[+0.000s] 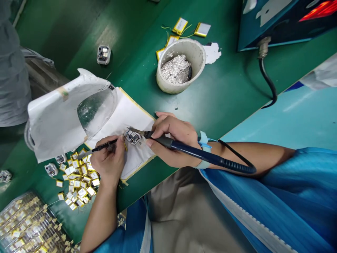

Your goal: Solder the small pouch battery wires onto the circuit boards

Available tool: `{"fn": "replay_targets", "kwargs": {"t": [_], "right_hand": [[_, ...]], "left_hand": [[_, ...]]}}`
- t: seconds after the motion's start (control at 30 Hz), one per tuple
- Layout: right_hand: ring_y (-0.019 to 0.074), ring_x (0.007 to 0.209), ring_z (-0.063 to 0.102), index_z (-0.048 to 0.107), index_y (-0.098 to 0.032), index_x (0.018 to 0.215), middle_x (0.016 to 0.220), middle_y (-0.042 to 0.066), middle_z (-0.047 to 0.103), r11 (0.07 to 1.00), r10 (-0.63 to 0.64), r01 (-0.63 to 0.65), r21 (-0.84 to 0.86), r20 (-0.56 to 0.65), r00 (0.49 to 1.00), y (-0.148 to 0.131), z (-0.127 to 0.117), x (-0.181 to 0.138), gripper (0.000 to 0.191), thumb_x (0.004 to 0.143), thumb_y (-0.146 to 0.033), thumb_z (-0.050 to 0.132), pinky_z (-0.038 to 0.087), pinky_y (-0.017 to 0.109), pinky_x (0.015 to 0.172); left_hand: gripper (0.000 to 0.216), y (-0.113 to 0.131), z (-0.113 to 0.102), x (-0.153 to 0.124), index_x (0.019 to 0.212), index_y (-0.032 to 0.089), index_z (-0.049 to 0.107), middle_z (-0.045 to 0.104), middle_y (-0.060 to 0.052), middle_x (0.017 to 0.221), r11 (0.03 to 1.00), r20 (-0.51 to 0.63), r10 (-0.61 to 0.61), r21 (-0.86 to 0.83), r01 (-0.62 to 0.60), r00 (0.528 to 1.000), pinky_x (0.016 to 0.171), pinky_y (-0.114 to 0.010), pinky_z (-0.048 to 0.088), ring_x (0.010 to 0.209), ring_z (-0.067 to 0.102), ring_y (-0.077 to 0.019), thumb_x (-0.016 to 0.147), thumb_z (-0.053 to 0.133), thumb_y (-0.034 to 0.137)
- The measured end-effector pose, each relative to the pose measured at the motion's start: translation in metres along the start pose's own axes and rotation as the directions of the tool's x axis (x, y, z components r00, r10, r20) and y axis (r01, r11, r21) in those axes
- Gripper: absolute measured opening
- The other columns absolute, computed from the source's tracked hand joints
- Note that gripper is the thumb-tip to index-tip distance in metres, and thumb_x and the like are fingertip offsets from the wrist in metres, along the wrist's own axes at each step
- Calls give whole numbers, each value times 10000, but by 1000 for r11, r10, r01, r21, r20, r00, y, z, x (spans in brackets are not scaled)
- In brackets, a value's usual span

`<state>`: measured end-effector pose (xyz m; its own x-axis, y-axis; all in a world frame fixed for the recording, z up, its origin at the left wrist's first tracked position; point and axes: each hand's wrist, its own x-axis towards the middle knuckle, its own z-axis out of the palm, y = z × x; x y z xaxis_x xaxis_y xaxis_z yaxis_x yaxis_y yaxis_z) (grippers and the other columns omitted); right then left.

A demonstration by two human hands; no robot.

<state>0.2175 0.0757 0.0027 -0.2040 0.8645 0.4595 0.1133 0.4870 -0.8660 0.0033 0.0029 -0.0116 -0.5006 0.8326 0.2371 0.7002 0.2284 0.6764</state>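
My right hand (175,138) is closed around a dark blue soldering iron (196,151), whose tip reaches the upper edge of a small electronic device (132,137) with an open circuit board. Closed on a pair of dark tweezers (105,145), my left hand (109,158) is just left of that device, with the tweezer points beside its edge. The device lies on a white paper sheet (137,116) taped to the green table. Whether the iron or the tweezers actually touch the board is too small to tell.
A pot of silvery shavings (181,66) stands behind, near several yellow-edged batteries (202,29). More batteries (79,179) are heaped at left, beside a clear tray (26,225). A white hood with a clear window (60,116) leans over the paper. A blue box (279,24) has a cable.
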Motion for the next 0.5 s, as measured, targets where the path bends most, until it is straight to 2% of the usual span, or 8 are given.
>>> {"fn": "replay_targets", "kwargs": {"t": [0.1, 0.23, 0.27, 0.33, 0.4, 0.43, 0.5], "right_hand": [[186, 695, 722, 599, -282, 924, 781, -43, 721, 1000, -7, 7, -5, -40, 999, 2, -1, -1, 220, 904, -217, 808, 603, 503, 1090], [188, 700, 723, 604, -278, 922, 795, -36, 726, 1000, -25, 26, 8, -81, 996, 4, 0, -1, 227, 891, -211, 819, 593, 535, 1110], [188, 699, 723, 602, -277, 919, 795, -35, 725, 1000, -25, 27, 12, -92, 995, 5, 0, -1, 226, 892, -213, 818, 593, 541, 1109], [190, 693, 720, 597, -279, 914, 775, -39, 710, 1000, -20, 21, 17, -105, 994, 5, 0, -1, 220, 898, -226, 810, 602, 547, 1102], [196, 698, 723, 599, -283, 915, 753, -45, 689, 1000, -11, 13, 13, -97, 995, 4, 0, -3, 211, 902, -237, 804, 616, 548, 1104], [201, 708, 728, 604, -285, 918, 747, -45, 682, 1000, -7, 8, 9, -91, 996, 3, -1, -4, 207, 902, -242, 806, 623, 550, 1107], [213, 746, 745, 617, -287, 922, 760, -36, 692, 1000, 5, -4, 6, -79, 997, 2, -2, -6, 204, 899, -242, 815, 630, 558, 1118]], "left_hand": [[304, 3, -4, 4, 1065, 177, 753, 807, -36, 911, 998, 9, 57, -41, -57, 998, 710, -301, 648, 750, 789, -168, 981, 807, 464], [225, 9, -24, 15, 1084, 202, 707, 807, -85, 1124, 941, -129, 260, -189, -281, 957, 951, -455, 673, 1087, 808, -244, 1109, 537, 347], [223, 11, -29, 17, 1110, 210, 707, 798, -96, 1190, 930, -112, 306, -175, -322, 945, 969, -470, 669, 1149, 794, -256, 1110, 510, 314], [202, 14, -33, 18, 1202, 225, 714, 769, -116, 1322, 920, 67, 390, -66, -386, 919, 946, -447, 670, 1217, 769, -271, 1077, 583, 313], [310, 19, -30, 14, 1297, 229, 705, 742, -133, 1406, 878, 305, 435, 67, -475, 847, 870, -392, 666, 1206, 770, -277, 1013, 716, 355], [367, 22, -27, 11, 1320, 228, 698, 741, -136, 1409, 845, 375, 450, 115, -522, 811, 816, -363, 656, 1174, 780, -272, 986, 759, 366], [378, 28, -23, 6, 1320, 226, 688, 764, -125, 1341, 785, 404, 496, 169, -595, 769, 691, -309, 613, 1080, 802, -245, 974, 770, 357]]}}
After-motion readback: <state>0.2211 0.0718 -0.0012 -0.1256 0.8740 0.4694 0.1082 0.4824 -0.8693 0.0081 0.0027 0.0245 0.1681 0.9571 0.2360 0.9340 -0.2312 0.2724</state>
